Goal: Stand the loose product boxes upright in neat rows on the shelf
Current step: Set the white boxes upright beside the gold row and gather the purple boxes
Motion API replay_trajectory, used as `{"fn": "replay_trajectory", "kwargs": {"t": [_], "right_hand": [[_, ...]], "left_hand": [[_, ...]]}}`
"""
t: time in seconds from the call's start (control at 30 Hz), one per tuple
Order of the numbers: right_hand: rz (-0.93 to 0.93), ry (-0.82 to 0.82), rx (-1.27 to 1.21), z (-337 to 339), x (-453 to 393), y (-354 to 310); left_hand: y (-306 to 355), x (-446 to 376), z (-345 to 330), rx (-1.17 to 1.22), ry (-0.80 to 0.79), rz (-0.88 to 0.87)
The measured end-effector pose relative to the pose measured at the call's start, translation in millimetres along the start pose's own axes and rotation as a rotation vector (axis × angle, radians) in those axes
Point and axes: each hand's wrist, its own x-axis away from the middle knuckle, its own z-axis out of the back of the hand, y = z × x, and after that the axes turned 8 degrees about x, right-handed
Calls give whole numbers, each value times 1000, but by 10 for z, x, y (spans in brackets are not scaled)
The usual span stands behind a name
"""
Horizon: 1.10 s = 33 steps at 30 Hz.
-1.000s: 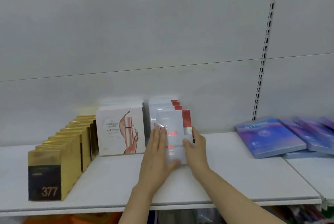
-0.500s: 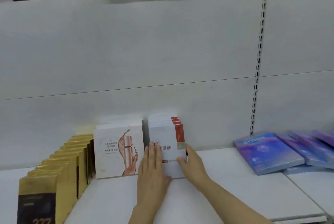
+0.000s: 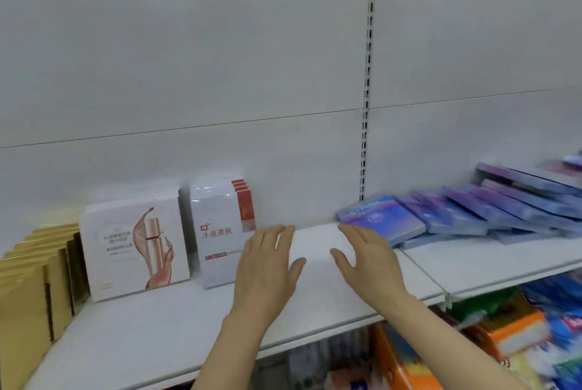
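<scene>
Both your hands are empty, fingers spread and relaxed, palms down over bare shelf (image 3: pixel 315 311). L hand (image 3: pixel 267 266) sits just R of the white/red boxes (image 3: pixel 220 232); its fingertips overlap that row's front edge in view, contact can't be confirmed. R hand (image 3: pixel 368 260) is nearer the blue/purple boxes (image 3: pixel 382 219), thumb out, fingers aimed at the closest one; not touching.

Step, as judged: white/red row reads done (upright, faces fwd, stacked front-to-back). You're between rows, heading R.

Next move calls for: reach past R hand, take the nearest blue box by its edges, tip it onto a short edge, set it in the gap between your hands. Thin flat box, so likely to topple w/o backing; lean it on the back panel or steady it w/ L hand.

Materials: shelf is matte white painted metal. Left of L hand: white cartons w/ copper-pink bottle art (image 3: pixel 135 248), rigid, glossy. Further L: gold boxes (image 3: pixel 37 282), reflective foil, in a row. Blue boxes beyond R hand: slim, shiny, lying flat, overlapped like fallen dominoes.
</scene>
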Motion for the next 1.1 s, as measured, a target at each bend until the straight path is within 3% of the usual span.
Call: {"fn": "replay_trajectory", "kwargs": {"t": [0.17, 0.4, 0.8, 1.1], "right_hand": [[-14, 59, 87, 387, 129, 602], [-118, 54, 204, 986, 486, 1724], [-297, 17, 325, 1987, 1250, 3783], [-391, 53, 442, 2297, 1292, 5043]], "left_hand": [[589, -169, -281, 36, 0, -180], [1714, -356, -804, 85, -91, -281], [3982, -519, -1683, 333, -160, -255], [4983, -1194, -2294, 396, -166, -226]]}}
